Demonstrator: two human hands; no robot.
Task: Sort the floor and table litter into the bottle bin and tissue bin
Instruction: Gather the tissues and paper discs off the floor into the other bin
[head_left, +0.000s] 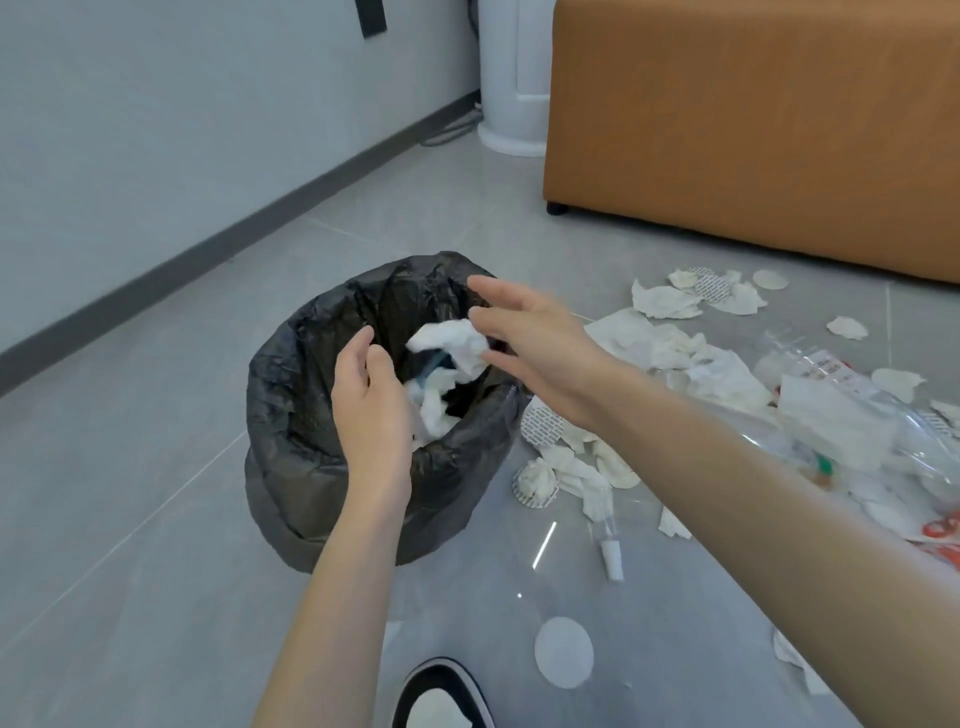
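Note:
A bin lined with a black bag (291, 415) stands on the grey floor, with crumpled white tissues (441, 400) inside. A white tissue wad (457, 340) hangs in the air over the bin's mouth, just under the fingers of my right hand (530, 343), which is spread and holds nothing. My left hand (371, 400) hovers above the bin's near rim with loosely curled fingers, also holding nothing. To the right of the bin lie scattered tissues (670, 301) and round paper pads (543, 423). A clear plastic bottle (841, 395) lies further right among them.
An orange sofa (753, 130) stands at the back right, with a white cylindrical appliance (511, 78) beside it against the wall. A small clear tube (609, 551) and a white disc (563, 652) lie on the floor nearby. My shoe (441, 696) shows at the bottom edge.

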